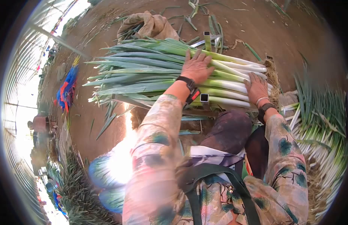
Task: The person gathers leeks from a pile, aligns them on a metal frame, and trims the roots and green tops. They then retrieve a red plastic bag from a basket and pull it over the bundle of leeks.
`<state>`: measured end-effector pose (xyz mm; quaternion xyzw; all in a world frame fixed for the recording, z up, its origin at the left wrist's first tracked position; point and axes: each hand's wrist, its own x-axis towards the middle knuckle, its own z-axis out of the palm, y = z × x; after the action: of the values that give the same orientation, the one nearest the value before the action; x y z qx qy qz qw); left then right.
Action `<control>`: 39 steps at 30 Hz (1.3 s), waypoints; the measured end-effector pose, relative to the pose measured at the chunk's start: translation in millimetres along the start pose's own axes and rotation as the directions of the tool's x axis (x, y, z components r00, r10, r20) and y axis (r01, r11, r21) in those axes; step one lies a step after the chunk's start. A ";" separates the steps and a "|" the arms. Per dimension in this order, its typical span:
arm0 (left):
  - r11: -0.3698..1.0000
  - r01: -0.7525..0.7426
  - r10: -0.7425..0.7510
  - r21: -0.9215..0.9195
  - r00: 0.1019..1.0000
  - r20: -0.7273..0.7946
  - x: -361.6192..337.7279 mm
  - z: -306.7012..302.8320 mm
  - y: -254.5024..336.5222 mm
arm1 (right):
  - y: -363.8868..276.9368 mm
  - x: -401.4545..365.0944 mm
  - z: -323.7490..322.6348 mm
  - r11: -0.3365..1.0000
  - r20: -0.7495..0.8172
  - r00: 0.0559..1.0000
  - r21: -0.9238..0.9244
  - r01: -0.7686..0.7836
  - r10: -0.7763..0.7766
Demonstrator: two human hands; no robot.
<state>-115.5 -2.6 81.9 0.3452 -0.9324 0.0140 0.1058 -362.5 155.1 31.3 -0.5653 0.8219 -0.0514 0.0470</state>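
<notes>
A row of long green onions (144, 71) lies across a low metal frame (204, 98) in front of me, green leaves to the left and white stalks to the right. My left hand (196, 66) rests on top of them with fingers spread, where green turns to white. Near the root ends, my right hand (257, 90) lies flat over the white stalks, its fingers stretched out. Both palms face down and are hidden, and neither hand is wrapped round a stalk. Roots (272, 77) stick out past the right end of the frame.
A large heap of green onions (324, 123) lies on the right. Behind the frame stands a burlap sack (151, 25). Loose leaves are scattered over the dirt floor (249, 22). A blue and red bundle (66, 90) and a dark green leafy pile (82, 187) are at left.
</notes>
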 end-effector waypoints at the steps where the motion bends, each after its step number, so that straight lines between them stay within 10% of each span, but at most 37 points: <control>1: 1.000 0.002 -0.002 -0.013 0.999 0.048 3.3 -4.8 3.1 | 0.6 -0.4 0.8 1.000 -0.005 1.000 -0.007 0.010 -0.010; 12: 0.988 -0.064 0.037 -0.138 0.982 -0.186 -1.0 6.9 -9.5 | 4.4 -2.0 0.0 0.999 0.013 1.000 -0.039 0.026 -0.025; 21: 0.943 -0.018 -0.097 0.332 0.940 0.327 4.1 -73.5 -92.2 | 5.9 -0.1 4.1 0.997 -0.016 0.999 -0.068 0.048 -0.049; 28: 0.852 0.333 -0.450 0.403 0.859 0.242 -47.5 -99.7 -175.9 | 3.5 -0.6 0.9 0.997 -0.005 0.999 -0.061 0.041 -0.041; 34: 0.578 0.809 -0.810 0.109 0.584 -0.043 -91.4 -58.9 -193.1 | 5.3 -0.7 3.8 0.996 -0.065 0.995 -0.047 0.077 -0.080; 39: 0.580 0.760 -0.771 0.292 0.629 -0.106 -88.1 -51.8 -188.0 | 2.4 0.5 1.1 0.993 -0.082 0.990 -0.046 0.111 -0.115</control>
<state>81.0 -84.1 105.5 0.7251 -0.6795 0.1072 0.0310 -364.8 155.5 29.9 -0.6092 0.7906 -0.0610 -0.0024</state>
